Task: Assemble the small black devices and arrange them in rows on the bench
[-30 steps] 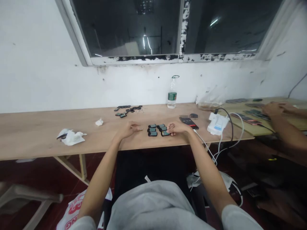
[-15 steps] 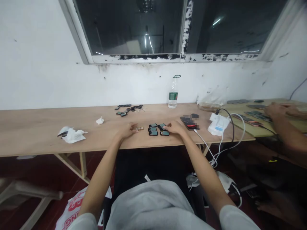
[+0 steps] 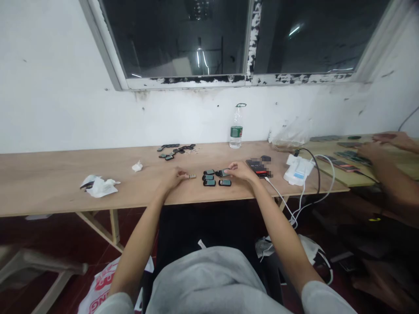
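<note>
My left hand [image 3: 174, 178] has its fingers pinched on the end of a short strip of small pale pieces [image 3: 192, 176]. My right hand [image 3: 241, 170] grips the edge of a small black-rimmed part with a grey-green face [image 3: 224, 173], slightly tilted. Just below it lies another such part [image 3: 224, 182]. Between my hands, a column of similar black-rimmed parts [image 3: 209, 177] rests flat on the wooden table [image 3: 137, 192]. The exact kind of these parts is too small to tell.
Farther back lie more dark parts [image 3: 170, 155] and small white bits [image 3: 193, 151]. A water bottle [image 3: 236, 133] stands by the wall. Crumpled tissue [image 3: 101, 186] is at left. A phone [image 3: 258, 167], a white power block [image 3: 298, 170] and cables lie right, near another person's hands [image 3: 376, 148].
My right hand has moved slightly up and right, and the part at its fingertips now sits tilted, apart from the one below. My left hand stays at the strip.
</note>
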Demonstrator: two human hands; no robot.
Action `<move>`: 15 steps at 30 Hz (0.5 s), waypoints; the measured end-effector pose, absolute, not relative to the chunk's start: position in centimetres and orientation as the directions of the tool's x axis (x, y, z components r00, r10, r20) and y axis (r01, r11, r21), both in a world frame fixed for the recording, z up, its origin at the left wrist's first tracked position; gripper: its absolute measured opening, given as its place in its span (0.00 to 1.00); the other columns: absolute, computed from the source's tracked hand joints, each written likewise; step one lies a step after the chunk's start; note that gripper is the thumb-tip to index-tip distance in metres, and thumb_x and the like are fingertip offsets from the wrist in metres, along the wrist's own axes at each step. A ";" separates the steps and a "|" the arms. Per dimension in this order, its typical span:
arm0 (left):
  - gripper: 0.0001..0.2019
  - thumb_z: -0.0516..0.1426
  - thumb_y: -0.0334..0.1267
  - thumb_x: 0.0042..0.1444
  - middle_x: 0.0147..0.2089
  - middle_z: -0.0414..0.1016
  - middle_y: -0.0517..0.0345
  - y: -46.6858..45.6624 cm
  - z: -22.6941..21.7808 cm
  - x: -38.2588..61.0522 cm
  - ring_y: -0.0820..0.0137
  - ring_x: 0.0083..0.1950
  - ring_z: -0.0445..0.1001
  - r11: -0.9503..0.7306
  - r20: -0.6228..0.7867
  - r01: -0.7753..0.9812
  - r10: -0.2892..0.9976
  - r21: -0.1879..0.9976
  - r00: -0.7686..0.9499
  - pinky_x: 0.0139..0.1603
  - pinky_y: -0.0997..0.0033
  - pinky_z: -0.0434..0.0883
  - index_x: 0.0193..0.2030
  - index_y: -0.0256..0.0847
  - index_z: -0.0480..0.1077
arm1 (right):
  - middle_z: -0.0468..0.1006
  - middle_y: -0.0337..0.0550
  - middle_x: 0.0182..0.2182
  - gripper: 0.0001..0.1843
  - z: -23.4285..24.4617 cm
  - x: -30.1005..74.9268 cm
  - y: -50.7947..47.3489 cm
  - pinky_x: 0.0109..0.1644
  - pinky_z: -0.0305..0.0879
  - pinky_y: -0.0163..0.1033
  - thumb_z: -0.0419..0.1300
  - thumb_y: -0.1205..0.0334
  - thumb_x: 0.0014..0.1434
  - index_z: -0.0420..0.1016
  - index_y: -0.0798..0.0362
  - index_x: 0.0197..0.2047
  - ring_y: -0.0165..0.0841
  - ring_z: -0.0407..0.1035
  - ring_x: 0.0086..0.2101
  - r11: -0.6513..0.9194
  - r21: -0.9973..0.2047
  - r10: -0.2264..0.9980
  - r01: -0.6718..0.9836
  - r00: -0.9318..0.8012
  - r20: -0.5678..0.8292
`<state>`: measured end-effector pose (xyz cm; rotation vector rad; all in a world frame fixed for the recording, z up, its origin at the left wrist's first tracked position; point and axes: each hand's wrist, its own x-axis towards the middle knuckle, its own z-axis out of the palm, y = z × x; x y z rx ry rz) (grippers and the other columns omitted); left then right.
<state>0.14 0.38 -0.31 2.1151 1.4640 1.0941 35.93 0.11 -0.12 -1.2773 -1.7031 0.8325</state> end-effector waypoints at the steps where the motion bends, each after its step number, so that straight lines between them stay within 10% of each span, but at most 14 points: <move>1: 0.18 0.65 0.54 0.47 0.36 0.80 0.51 0.4 -0.1 0.3 0.57 0.38 0.76 -0.420 0.435 0.649 0.888 0.634 0.149 0.43 0.58 0.74 0.36 0.40 0.79 | 0.79 0.42 0.27 0.21 0.0 35.8 0.1 0.31 0.64 0.34 0.74 0.50 0.44 0.75 0.55 0.34 0.32 0.72 0.27 0.272 -0.887 0.962 0.374 -0.126 0.242; 15: 0.17 0.59 0.50 0.62 0.50 0.71 0.50 -5.6 3.7 8.5 0.63 0.46 0.74 -0.733 0.611 0.510 0.670 0.451 0.422 0.44 0.65 0.76 0.52 0.44 0.78 | 0.77 0.40 0.26 0.26 2.7 31.6 -3.4 0.25 0.66 0.33 0.73 0.43 0.45 0.73 0.54 0.35 0.31 0.71 0.24 0.326 -0.943 0.938 0.068 -0.149 0.314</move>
